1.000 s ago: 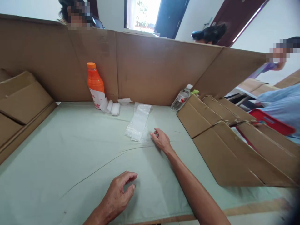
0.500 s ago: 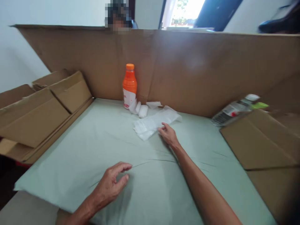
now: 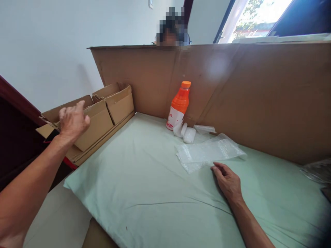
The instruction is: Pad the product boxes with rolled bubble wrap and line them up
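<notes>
At a green-clothed table [image 3: 144, 186], my left hand [image 3: 73, 119], whose grip I cannot tell, hangs over a cardboard box [image 3: 97, 122] that a low pass could tip, my right hand [image 3: 229, 181] loosely open beside plastic sleeves [image 3: 207, 151].

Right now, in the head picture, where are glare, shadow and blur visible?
In the head view, the bright opening at the picture's upper right is partly washed out; a pale glare spot lies over the cardboard panel; soft shadow runs beside the right hand; the same view's lower right corner is dark and blurred.
</notes>
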A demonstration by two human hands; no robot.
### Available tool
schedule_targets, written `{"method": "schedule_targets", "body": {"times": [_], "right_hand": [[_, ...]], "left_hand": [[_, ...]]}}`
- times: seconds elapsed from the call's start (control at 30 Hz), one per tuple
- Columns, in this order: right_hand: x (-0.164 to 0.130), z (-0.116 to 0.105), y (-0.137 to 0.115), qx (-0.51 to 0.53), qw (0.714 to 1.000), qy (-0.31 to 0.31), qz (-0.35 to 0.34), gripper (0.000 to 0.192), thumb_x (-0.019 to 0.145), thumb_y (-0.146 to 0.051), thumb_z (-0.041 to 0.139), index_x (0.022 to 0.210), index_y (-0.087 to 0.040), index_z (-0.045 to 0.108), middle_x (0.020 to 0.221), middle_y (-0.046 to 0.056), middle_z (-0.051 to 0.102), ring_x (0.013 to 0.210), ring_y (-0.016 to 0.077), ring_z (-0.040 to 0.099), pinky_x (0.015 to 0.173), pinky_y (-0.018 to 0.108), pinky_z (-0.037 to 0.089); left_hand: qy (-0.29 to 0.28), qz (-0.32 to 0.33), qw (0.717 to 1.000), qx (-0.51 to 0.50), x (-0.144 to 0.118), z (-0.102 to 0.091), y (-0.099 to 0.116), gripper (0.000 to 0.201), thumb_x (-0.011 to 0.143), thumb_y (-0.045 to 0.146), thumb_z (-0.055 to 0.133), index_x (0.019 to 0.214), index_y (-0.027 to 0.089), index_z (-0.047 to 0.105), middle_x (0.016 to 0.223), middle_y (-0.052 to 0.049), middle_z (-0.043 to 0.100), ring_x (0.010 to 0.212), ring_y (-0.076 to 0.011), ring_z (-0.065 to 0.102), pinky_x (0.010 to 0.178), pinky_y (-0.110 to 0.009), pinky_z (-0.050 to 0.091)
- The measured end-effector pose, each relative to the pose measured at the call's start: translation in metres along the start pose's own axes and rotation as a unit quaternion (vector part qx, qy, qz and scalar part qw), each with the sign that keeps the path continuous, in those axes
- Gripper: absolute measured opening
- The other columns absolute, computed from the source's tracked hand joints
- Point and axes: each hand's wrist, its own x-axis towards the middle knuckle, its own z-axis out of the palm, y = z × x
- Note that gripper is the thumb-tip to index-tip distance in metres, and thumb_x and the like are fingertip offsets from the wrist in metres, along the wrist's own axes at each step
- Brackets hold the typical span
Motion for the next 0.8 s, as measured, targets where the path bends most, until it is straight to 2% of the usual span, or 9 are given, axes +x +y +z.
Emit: {"method": "schedule_targets", "body": {"times": [0.1, 0.17, 0.23, 0.37, 0.43, 0.57, 0.67, 0.73, 0.8], "right_hand": [[0.000, 0.000, 0.001, -0.001, 1.000, 0.003, 0.002, 0.047, 0.074, -0.056, 0.060, 0.096, -0.018, 0.075, 0.081, 0.008, 0.076, 0.071, 0.0247, 0.069, 0.074, 0.037, 0.055], [0.001, 0.001, 0.000, -0.002, 1.000, 0.001, 0.007, 0.047, 0.074, -0.056, 0.059, 0.096, -0.018, 0.075, 0.082, 0.008, 0.077, 0.072, 0.0252, 0.069, 0.075, 0.038, 0.055], [0.001, 0.001, -0.001, 0.004, 1.000, 0.003, 0.008, 0.048, 0.073, -0.057, 0.058, 0.096, -0.018, 0.075, 0.084, 0.009, 0.077, 0.074, 0.0256, 0.069, 0.077, 0.039, 0.055], [0.000, 0.001, -0.008, 0.031, 0.999, 0.012, 0.004, 0.044, 0.071, -0.055, 0.059, 0.092, -0.019, 0.075, 0.081, 0.008, 0.077, 0.073, 0.0252, 0.068, 0.078, 0.039, 0.054], [-0.001, 0.001, -0.014, 0.052, 0.999, 0.017, 0.004, 0.040, 0.069, -0.053, 0.060, 0.087, -0.020, 0.074, 0.078, 0.008, 0.076, 0.071, 0.0249, 0.067, 0.076, 0.040, 0.053], [-0.007, 0.002, -0.023, 0.072, 0.997, 0.019, 0.011, 0.034, 0.067, -0.048, 0.061, 0.083, -0.020, 0.073, 0.081, 0.008, 0.076, 0.076, 0.0250, 0.066, 0.081, 0.041, 0.053], [-0.008, 0.004, -0.022, 0.087, 0.996, 0.008, 0.028, 0.036, 0.068, -0.047, 0.062, 0.088, -0.019, 0.073, 0.084, 0.008, 0.075, 0.079, 0.0241, 0.066, 0.083, 0.041, 0.053], [-0.007, 0.003, -0.021, 0.110, 0.993, -0.009, 0.042, 0.038, 0.068, -0.048, 0.064, 0.090, -0.018, 0.072, 0.081, 0.007, 0.074, 0.076, 0.0221, 0.066, 0.078, 0.038, 0.054], [-0.007, -0.003, -0.021, 0.136, 0.989, -0.025, 0.055, 0.039, 0.068, -0.048, 0.065, 0.091, -0.018, 0.072, 0.080, 0.006, 0.073, 0.072, 0.0201, 0.065, 0.073, 0.036, 0.055]], "left_hand": [[-0.046, -0.045, 0.998, 0.014, -0.003, -0.003, -0.007, 0.051, 0.093, 0.019, 0.041, 0.142, 0.011, 0.052, 0.117, -0.007, 0.072, 0.118, -0.0336, 0.065, 0.102, -0.058, 0.045], [-0.032, -0.055, 0.998, 0.000, -0.015, -0.008, -0.002, 0.048, 0.091, 0.019, 0.046, 0.137, 0.013, 0.058, 0.109, -0.008, 0.075, 0.107, -0.0311, 0.069, 0.098, -0.054, 0.050], [-0.023, -0.033, 0.999, -0.024, -0.033, -0.016, 0.007, 0.044, 0.090, 0.018, 0.049, 0.132, 0.013, 0.062, 0.105, -0.008, 0.075, 0.100, -0.0265, 0.070, 0.097, -0.049, 0.052], [0.022, 0.134, 0.984, -0.114, -0.082, -0.033, 0.035, 0.036, 0.092, 0.019, 0.050, 0.124, 0.014, 0.065, 0.107, -0.007, 0.075, 0.098, -0.0227, 0.069, 0.096, -0.042, 0.052], [0.034, 0.232, 0.957, -0.173, -0.108, -0.039, 0.054, 0.034, 0.091, 0.015, 0.052, 0.122, 0.015, 0.065, 0.106, -0.007, 0.075, 0.097, -0.0216, 0.068, 0.090, -0.036, 0.053], [-0.018, 0.372, 0.884, -0.283, -0.159, -0.052, 0.094, 0.037, 0.089, 0.000, 0.053, 0.123, 0.016, 0.061, 0.098, -0.005, 0.075, 0.091, -0.0173, 0.067, 0.086, -0.032, 0.053], [-0.059, 0.431, 0.839, -0.327, -0.190, -0.062, 0.115, 0.047, 0.087, -0.006, 0.054, 0.129, 0.012, 0.058, 0.099, -0.006, 0.074, 0.096, -0.0176, 0.065, 0.093, -0.036, 0.052], [-0.071, 0.444, 0.830, -0.329, -0.203, -0.069, 0.121, 0.051, 0.086, -0.007, 0.055, 0.134, 0.012, 0.056, 0.105, -0.008, 0.074, 0.104, -0.0189, 0.065, 0.097, -0.038, 0.051], [-0.061, 0.445, 0.834, -0.320, -0.209, -0.076, 0.120, 0.056, 0.084, -0.006, 0.059, 0.136, 0.013, 0.055, 0.114, -0.010, 0.073, 0.117, -0.0223, 0.062, 0.104, -0.042, 0.049]]}}
